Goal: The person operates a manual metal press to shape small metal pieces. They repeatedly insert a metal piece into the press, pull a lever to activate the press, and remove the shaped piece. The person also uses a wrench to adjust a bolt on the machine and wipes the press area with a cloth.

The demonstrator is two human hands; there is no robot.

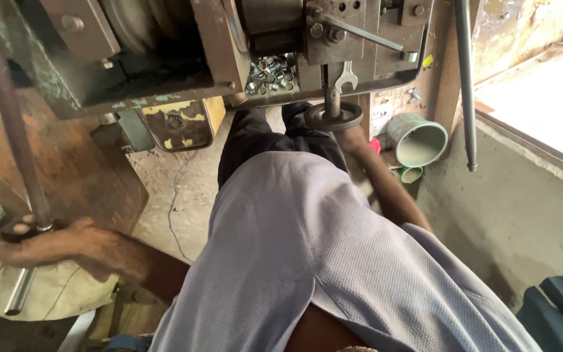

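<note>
Left hand (30, 241) wrapped tight round one long metal lever (9, 124) by the frame's left edge – right hand (353, 138), grip hard to tell, sits under one round handwheel (333, 116), tucked close beneath the machine (164, 58).

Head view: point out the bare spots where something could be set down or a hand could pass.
Bare concrete floor lies between the rusty panel and the person's dark trousers. The grey wall ledge right of the green bucket is also free. Crowded: the machine tray of small metal parts, the handwheel by the right hand, and the lever in the left hand.
</note>
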